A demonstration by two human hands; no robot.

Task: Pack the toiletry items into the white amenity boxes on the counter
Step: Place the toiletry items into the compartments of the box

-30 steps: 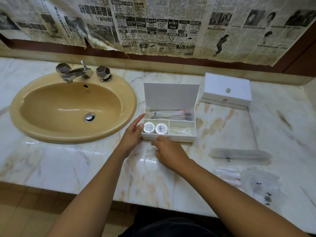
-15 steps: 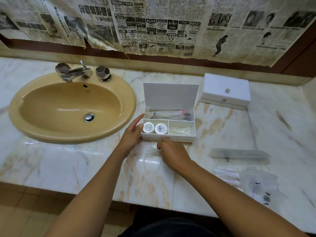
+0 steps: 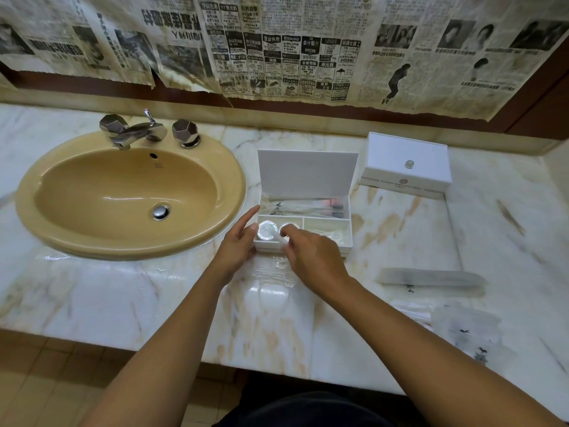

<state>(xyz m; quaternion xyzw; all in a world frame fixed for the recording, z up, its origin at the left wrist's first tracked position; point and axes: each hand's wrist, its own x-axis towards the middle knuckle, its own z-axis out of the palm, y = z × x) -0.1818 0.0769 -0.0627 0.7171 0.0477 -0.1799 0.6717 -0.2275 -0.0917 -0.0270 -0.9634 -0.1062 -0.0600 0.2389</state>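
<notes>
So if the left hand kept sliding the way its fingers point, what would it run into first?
The left hand points up and right along the open box. Its forefinger already lies at the box's left wall, so it would likely meet that wall first, though depth is hard to judge.

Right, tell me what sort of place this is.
Most likely a hotel bathroom. A beige basin with a chrome tap is set into a marble counter, and white amenity boxes stand on it, one open, one closed. Old newspaper covers the wall, so perhaps under renovation.
</notes>
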